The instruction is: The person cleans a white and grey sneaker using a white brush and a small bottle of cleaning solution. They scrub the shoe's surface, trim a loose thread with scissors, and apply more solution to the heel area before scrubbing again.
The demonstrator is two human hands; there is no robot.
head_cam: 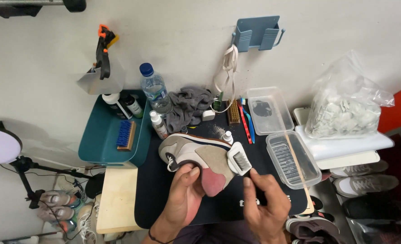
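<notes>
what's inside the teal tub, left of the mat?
In the teal tub: a blue-bristled brush on the floor, dark bottles at the back. Whatever sits behind the near wall is hidden.

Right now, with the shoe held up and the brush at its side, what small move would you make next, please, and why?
Probably a short stroke along the beige side panel: the right hand has the white brush against the sneaker, which the left hand steadies above the dark mat.
</notes>
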